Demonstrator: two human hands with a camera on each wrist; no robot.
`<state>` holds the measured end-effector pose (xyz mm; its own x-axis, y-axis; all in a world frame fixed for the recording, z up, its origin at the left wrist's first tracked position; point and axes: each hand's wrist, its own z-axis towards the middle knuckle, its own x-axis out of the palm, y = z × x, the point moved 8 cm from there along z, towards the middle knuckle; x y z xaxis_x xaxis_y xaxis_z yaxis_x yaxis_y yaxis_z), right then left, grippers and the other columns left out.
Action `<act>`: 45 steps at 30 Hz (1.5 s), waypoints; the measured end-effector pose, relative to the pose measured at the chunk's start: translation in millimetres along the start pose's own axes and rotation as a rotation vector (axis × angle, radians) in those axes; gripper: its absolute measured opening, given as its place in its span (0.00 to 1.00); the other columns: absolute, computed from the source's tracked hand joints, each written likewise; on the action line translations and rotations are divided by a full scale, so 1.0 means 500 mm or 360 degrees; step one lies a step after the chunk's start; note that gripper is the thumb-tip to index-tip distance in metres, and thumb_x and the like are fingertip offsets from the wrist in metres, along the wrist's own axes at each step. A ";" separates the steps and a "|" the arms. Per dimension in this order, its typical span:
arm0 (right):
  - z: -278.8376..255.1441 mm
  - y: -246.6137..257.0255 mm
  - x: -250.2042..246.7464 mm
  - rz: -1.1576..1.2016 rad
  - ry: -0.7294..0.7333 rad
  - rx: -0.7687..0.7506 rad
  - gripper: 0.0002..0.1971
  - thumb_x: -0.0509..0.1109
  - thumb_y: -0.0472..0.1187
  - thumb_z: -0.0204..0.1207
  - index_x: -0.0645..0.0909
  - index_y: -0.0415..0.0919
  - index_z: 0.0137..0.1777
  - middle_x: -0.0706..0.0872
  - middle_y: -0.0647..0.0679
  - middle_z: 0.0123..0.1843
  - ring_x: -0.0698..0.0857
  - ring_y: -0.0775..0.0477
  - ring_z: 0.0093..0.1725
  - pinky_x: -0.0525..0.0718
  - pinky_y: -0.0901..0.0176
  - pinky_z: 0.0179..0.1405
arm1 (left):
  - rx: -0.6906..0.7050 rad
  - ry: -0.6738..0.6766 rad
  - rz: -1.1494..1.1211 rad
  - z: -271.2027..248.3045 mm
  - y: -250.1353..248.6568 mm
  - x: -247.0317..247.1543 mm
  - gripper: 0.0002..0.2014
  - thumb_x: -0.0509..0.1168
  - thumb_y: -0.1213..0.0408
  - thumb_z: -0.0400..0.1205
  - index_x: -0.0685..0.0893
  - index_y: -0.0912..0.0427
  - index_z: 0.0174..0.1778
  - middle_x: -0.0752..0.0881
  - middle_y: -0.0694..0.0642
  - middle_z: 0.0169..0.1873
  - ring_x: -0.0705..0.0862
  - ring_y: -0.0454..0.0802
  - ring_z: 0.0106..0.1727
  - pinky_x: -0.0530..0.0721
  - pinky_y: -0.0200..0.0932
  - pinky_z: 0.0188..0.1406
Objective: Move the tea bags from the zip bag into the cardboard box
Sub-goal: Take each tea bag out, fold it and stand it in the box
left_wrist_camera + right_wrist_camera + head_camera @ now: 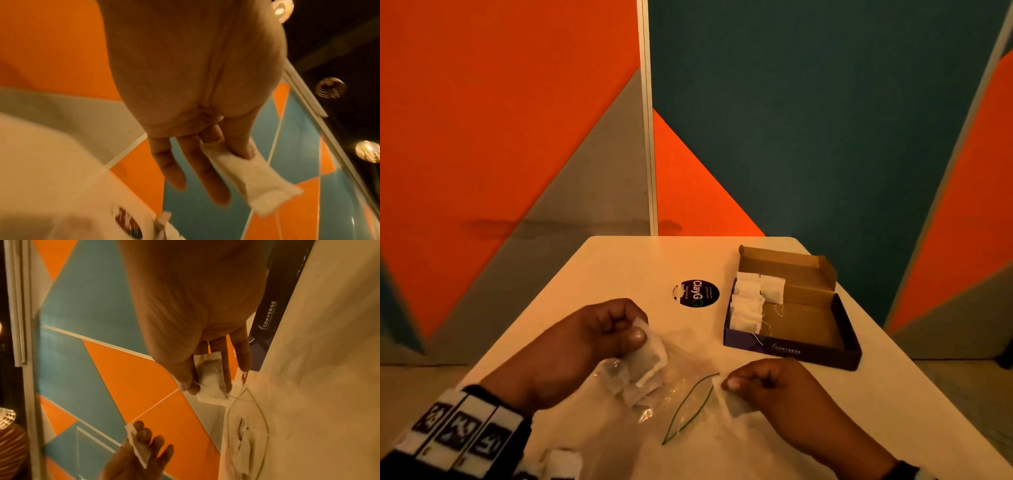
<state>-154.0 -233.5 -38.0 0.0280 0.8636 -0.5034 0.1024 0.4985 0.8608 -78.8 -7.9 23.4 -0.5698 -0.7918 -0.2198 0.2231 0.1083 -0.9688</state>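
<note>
A clear zip bag (681, 387) with a green zip line lies open on the table between my hands, with tea bags (635, 389) still inside. My left hand (631, 329) pinches one white tea bag (652, 351) above the zip bag's left side; the left wrist view shows that tea bag (252, 175) held between thumb and fingers. My right hand (739, 383) pinches another tea bag (734, 402) at the zip bag's mouth, and this tea bag (209, 374) shows in the right wrist view. The open cardboard box (791, 349) stands at the right rear with several tea bags (748, 305) along its left side.
A round black sticker (697, 293) lies on the white table (619, 267) left of the box. One loose tea bag (561, 462) lies at the table's near edge by my left wrist. Orange, grey and teal wall panels stand close behind the table.
</note>
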 end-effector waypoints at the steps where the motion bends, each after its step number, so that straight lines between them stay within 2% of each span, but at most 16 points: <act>1: 0.000 0.005 0.005 0.0026 0.0012 -0.0011 0.06 0.74 0.51 0.78 0.93 0.62 0.44 0.92 0.67 0.45 0.89 0.60 0.49 0.84 0.66 0.57 | 0.0008 -0.0001 -0.0206 -0.003 0.011 0.010 0.13 0.75 0.58 0.75 0.86 0.64 0.46 0.89 0.66 0.48 0.85 0.58 0.47 0.85 0.43 0.47; 5: 0.003 0.015 0.028 -0.0007 0.0058 -0.0010 0.06 0.74 0.51 0.78 0.93 0.62 0.46 0.92 0.67 0.45 0.88 0.61 0.50 0.83 0.66 0.56 | 0.0015 0.0000 -0.0947 -0.004 0.024 0.060 0.23 0.82 0.61 0.69 0.84 0.70 0.52 0.84 0.70 0.66 0.86 0.64 0.60 0.88 0.52 0.57; 7: 0.004 0.016 0.041 -0.0088 0.0107 -0.0016 0.05 0.74 0.53 0.78 0.92 0.63 0.46 0.91 0.67 0.46 0.88 0.61 0.50 0.84 0.66 0.56 | 0.0042 -0.0026 -0.1132 -0.001 0.022 0.077 0.22 0.85 0.61 0.64 0.86 0.67 0.48 0.85 0.74 0.62 0.87 0.67 0.59 0.89 0.55 0.55; 10: 0.002 0.018 0.050 -0.0128 0.0149 -0.0061 0.05 0.74 0.54 0.78 0.92 0.64 0.48 0.91 0.68 0.47 0.87 0.64 0.50 0.84 0.69 0.56 | 0.0055 -0.0066 -0.1215 0.002 0.014 0.090 0.22 0.86 0.62 0.63 0.87 0.66 0.46 0.87 0.73 0.47 0.88 0.69 0.49 0.90 0.56 0.50; 13: 0.001 0.026 0.020 -0.0063 -0.0042 -0.0127 0.13 0.71 0.45 0.82 0.90 0.69 0.48 0.87 0.79 0.46 0.84 0.73 0.51 0.79 0.78 0.54 | -0.0020 -0.0186 -0.1111 -0.001 0.016 0.089 0.16 0.83 0.65 0.66 0.87 0.65 0.43 0.86 0.69 0.40 0.85 0.63 0.40 0.89 0.51 0.42; 15: 0.001 0.033 -0.004 0.0108 -0.0229 -0.0204 0.19 0.69 0.39 0.83 0.89 0.70 0.49 0.85 0.81 0.47 0.86 0.69 0.52 0.85 0.68 0.59 | -0.0085 -0.0290 -0.0938 -0.004 0.022 0.096 0.05 0.74 0.69 0.72 0.88 0.64 0.42 0.86 0.69 0.38 0.85 0.59 0.36 0.86 0.48 0.37; 18: -0.007 0.055 -0.008 0.0449 -0.0364 -0.0320 0.23 0.69 0.33 0.83 0.83 0.69 0.59 0.89 0.74 0.52 0.90 0.61 0.53 0.91 0.58 0.53 | -0.0176 -0.0408 -0.0795 -0.002 0.037 0.125 0.04 0.70 0.75 0.75 0.86 0.69 0.44 0.88 0.66 0.36 0.86 0.54 0.33 0.84 0.43 0.29; 21: -0.003 0.067 0.018 0.0646 -0.0352 -0.0350 0.29 0.72 0.31 0.80 0.76 0.69 0.67 0.92 0.62 0.56 0.91 0.56 0.56 0.91 0.53 0.55 | -0.0218 -0.0516 -0.0760 0.006 0.046 0.147 0.04 0.69 0.78 0.77 0.86 0.71 0.47 0.90 0.71 0.41 0.88 0.63 0.39 0.87 0.46 0.32; 23: -0.001 0.067 0.026 0.0706 -0.0367 -0.0331 0.30 0.71 0.29 0.79 0.76 0.69 0.67 0.92 0.61 0.55 0.91 0.55 0.56 0.90 0.48 0.57 | -0.0221 -0.0603 -0.0741 0.011 0.048 0.148 0.06 0.70 0.77 0.77 0.87 0.72 0.49 0.91 0.71 0.43 0.89 0.67 0.42 0.89 0.48 0.35; 25: 0.000 0.061 0.025 0.0802 -0.0358 -0.0310 0.29 0.68 0.26 0.80 0.78 0.65 0.66 0.92 0.62 0.53 0.91 0.55 0.54 0.91 0.50 0.54 | -0.0215 -0.0680 -0.0721 0.013 0.048 0.148 0.06 0.71 0.76 0.77 0.87 0.71 0.49 0.92 0.69 0.41 0.90 0.60 0.39 0.88 0.45 0.33; 27: -0.005 0.058 0.024 0.0884 -0.0327 -0.0317 0.26 0.66 0.26 0.81 0.80 0.61 0.64 0.91 0.67 0.51 0.90 0.61 0.52 0.91 0.61 0.45 | -0.0212 -0.0722 -0.0698 0.012 0.045 0.150 0.05 0.71 0.75 0.78 0.88 0.70 0.49 0.93 0.66 0.40 0.91 0.56 0.37 0.87 0.42 0.32; 30: -0.013 0.063 0.022 0.0811 -0.0378 -0.0371 0.18 0.72 0.44 0.78 0.80 0.67 0.63 0.88 0.73 0.51 0.88 0.62 0.55 0.90 0.58 0.52 | -0.0206 -0.0761 -0.0649 0.010 0.043 0.155 0.04 0.71 0.74 0.79 0.89 0.68 0.48 0.93 0.64 0.39 0.91 0.54 0.36 0.87 0.42 0.32; 33: -0.007 0.056 0.026 0.0739 -0.0434 -0.0330 0.21 0.73 0.56 0.68 0.80 0.68 0.63 0.90 0.67 0.49 0.89 0.61 0.54 0.90 0.55 0.57 | -0.0220 -0.0775 -0.0601 0.009 0.041 0.160 0.04 0.71 0.73 0.79 0.89 0.66 0.48 0.93 0.62 0.38 0.91 0.54 0.36 0.90 0.49 0.39; 37: 0.004 0.041 0.032 0.0612 -0.0473 -0.0238 0.14 0.73 0.48 0.78 0.82 0.61 0.62 0.90 0.59 0.58 0.88 0.57 0.58 0.89 0.55 0.59 | -0.0234 -0.0811 -0.0567 0.006 0.046 0.164 0.02 0.73 0.72 0.79 0.89 0.64 0.46 0.93 0.61 0.37 0.91 0.53 0.37 0.89 0.51 0.42; 43: 0.010 0.025 0.027 0.0535 -0.0475 -0.0142 0.06 0.69 0.41 0.82 0.84 0.54 0.54 0.93 0.53 0.47 0.91 0.55 0.48 0.89 0.63 0.46 | -0.0262 -0.0876 -0.0385 0.002 0.060 0.149 0.03 0.78 0.68 0.73 0.92 0.56 0.39 0.93 0.58 0.36 0.92 0.57 0.41 0.90 0.52 0.46; 45: 0.006 0.027 0.013 0.0504 -0.0481 -0.0132 0.05 0.69 0.41 0.83 0.84 0.53 0.52 0.92 0.54 0.44 0.90 0.56 0.45 0.86 0.68 0.39 | -0.0253 -0.0850 -0.0142 0.001 0.050 0.131 0.05 0.80 0.62 0.71 0.93 0.48 0.40 0.92 0.56 0.36 0.90 0.54 0.40 0.87 0.46 0.40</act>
<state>-149.2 -221.5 -29.9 0.3358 0.9199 -0.2025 -0.0376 0.2279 0.9730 -110.0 -57.2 -15.1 -0.0924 -0.9919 -0.0876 0.0473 0.0835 -0.9954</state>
